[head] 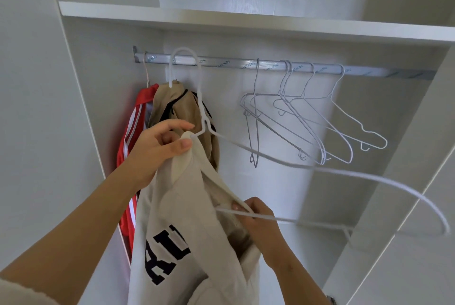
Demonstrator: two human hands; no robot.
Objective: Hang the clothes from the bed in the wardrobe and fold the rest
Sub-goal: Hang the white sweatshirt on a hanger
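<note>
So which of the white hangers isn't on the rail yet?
The big white hanger in the hands, half threaded into the cream sweatshirt. Its hook is off the rail; the empty wire hangers all hang from it.

Matt cream knit sweatshirt [177,206]; smooth white coated-wire hanger [320,169]; shiny metal rail [246,63]; matt white wardrobe shelf [221,18].
</note>
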